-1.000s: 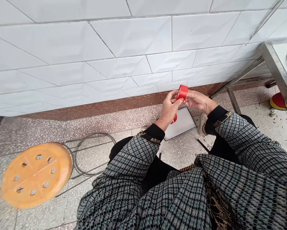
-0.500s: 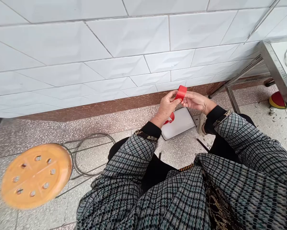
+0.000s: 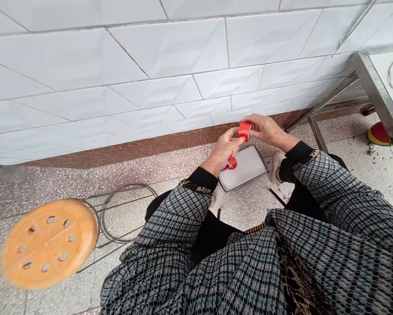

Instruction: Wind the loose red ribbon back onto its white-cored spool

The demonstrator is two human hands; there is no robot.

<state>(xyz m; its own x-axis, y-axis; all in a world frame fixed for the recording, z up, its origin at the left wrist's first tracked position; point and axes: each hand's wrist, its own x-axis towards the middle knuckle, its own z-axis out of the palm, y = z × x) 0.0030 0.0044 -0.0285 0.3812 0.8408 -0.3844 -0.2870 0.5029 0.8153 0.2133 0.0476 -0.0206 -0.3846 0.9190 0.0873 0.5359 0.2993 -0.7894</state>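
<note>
Between the fingers of both hands is a loop of shiny red ribbon [image 3: 245, 130], held up in front of the wall. My left hand [image 3: 224, 148] pinches its lower left side with thumb and fingers closed. At the loop's right edge, my right hand [image 3: 267, 129] has its fingers bent over and gripping it. Below, a white flat board [image 3: 248, 168] with a dark edge lies on the floor. A second red piece [image 3: 231, 163] with a small white spot shows over the board's left side, partly hidden by my left hand.
An orange round stool seat [image 3: 48, 243] with holes and metal legs [image 3: 124, 214] is at the left. White wall tiles [image 3: 170, 48] rise ahead. A metal-framed table [image 3: 376, 92] stands right, with a red and yellow object [image 3: 380, 133] beneath it. Small dark bits litter the floor.
My right hand has moved from behind the loop to over its right edge, with its fingers now curled down. The loop and my left hand have shifted slightly left and down.
</note>
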